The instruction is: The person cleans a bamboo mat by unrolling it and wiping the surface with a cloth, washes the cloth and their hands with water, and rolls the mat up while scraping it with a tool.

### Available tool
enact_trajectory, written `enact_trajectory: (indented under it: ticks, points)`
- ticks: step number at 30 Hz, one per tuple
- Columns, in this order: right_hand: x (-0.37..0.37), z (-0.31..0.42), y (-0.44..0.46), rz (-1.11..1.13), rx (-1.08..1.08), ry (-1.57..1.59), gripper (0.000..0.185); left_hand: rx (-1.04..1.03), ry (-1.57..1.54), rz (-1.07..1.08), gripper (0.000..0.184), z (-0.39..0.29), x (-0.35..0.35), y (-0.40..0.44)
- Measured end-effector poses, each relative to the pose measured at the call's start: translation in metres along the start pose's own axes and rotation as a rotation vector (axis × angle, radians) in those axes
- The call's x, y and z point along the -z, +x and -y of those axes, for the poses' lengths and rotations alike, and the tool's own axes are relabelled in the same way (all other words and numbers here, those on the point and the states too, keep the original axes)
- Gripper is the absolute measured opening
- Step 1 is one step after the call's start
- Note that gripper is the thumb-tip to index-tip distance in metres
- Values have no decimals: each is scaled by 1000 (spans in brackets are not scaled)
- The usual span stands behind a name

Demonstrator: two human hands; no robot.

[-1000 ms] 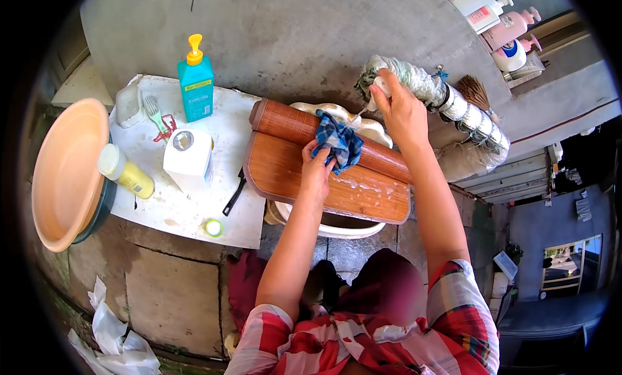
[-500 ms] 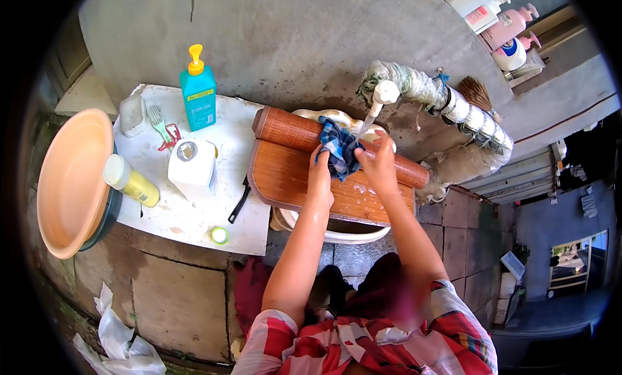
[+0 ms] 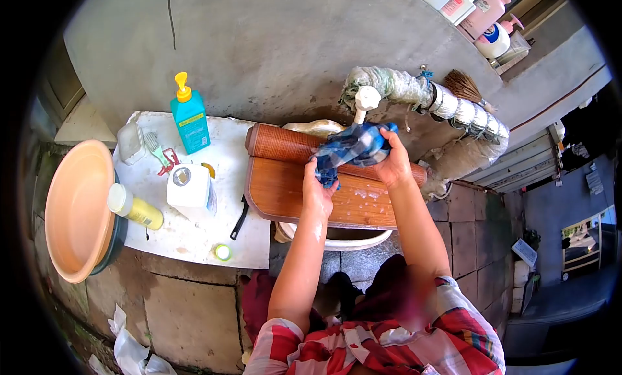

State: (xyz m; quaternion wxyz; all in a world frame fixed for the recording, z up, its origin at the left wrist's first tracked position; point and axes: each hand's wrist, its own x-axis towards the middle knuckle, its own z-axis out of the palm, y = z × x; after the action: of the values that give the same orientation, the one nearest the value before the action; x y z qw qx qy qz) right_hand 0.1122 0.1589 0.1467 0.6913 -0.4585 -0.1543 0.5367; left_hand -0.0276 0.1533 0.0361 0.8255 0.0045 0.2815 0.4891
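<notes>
A wet blue-and-white checked cloth [image 3: 353, 147] is stretched between my two hands, just under the white tap [image 3: 367, 100]. My left hand [image 3: 317, 188] grips its lower left end, where the fabric hangs down in a dark bunch. At its right end, my right hand [image 3: 394, 161] is closed on the fabric with the thumb on top. Below the cloth lies a brown wooden washboard [image 3: 291, 190] with a rolled, ribbed upper part [image 3: 278, 143]. Patches of suds show on the board. It rests over a white basin [image 3: 353, 244], whose inside is mostly hidden.
Left of the board, a white table [image 3: 188, 242] holds a teal pump bottle [image 3: 192, 125], a white jug [image 3: 189, 193], a yellow bottle [image 3: 144, 213], a brush [image 3: 155, 148] and a black-handled tool [image 3: 240, 221]. An orange basin [image 3: 78, 213] stands farther left. A wrapped pipe [image 3: 447, 106] runs behind the tap.
The cloth was bunched between my hands under running water; now it is spread out wider. My right hand has moved right and closed on its end. The camera view has shifted slightly.
</notes>
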Motion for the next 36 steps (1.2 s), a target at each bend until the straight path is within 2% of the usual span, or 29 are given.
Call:
enact_trajectory:
  ticks: [2,3,4,7,8,9,10,12,14,16,17,18,20,21,22,24,26,28,30,32,34,35,36]
  points:
    - [12,3,14,20,55,24,15,21,-19,-1,61,0,-5,-6]
    - [9,4,13,25,53,60,24,11,-61,57,61,-1,-9,-11]
    - [8,2,8,29,52,59,24,2,-103,114,61,-2,-11,-15]
    - [0,-24,-17,119,122,-223,42,13,-201,247,56,11,-4,2]
    - [17,-41,-17,165,84,-405,46,-1,-223,311,54,15,-3,5]
    - [28,-54,-17,304,212,-784,49,61,-261,386,47,15,2,5]
    - [27,-62,-23,444,344,-1160,54,5,-235,369,47,15,-3,0]
    - [20,-75,-40,366,446,-1492,60,106,-267,416,49,7,-11,-13]
    - [19,-82,-29,243,704,-1431,50,41,-166,393,52,12,-12,-13]
    - [21,-73,-5,286,613,-1221,39,22,-32,320,55,9,-14,-13]
    - [25,-75,11,194,471,-1067,29,10,6,346,56,11,-9,-6]
    - [19,-69,14,57,321,-962,29,-18,30,357,52,8,-10,-6]
    - [19,-61,31,-107,479,-1018,34,-39,62,294,44,4,-11,-9]
    - [5,-49,21,-118,393,-901,42,-41,63,294,44,6,-6,-4]
    - [-4,-44,18,-192,282,-711,42,-93,85,177,40,10,0,4]
    - [-4,-39,19,-117,150,-388,47,-164,98,-57,37,16,6,9]
    - [-8,-36,9,-117,35,-235,49,-141,-3,-72,41,20,13,15]
    - [-14,-34,-1,-124,-40,-156,47,-1,6,1,45,14,8,12]
    - [-17,-39,-6,-101,-26,-167,49,72,-141,68,47,15,1,5]
    - [-13,-43,-10,-67,-19,-276,47,162,-288,308,50,21,3,8]
    - [0,-54,-11,62,208,-661,47,134,-322,330,51,19,-8,-4]
    - [15,-64,-6,92,227,-794,45,116,-321,343,50,18,-12,-8]
    - [26,-84,-9,125,358,-782,40,96,-323,353,49,17,-13,-9]
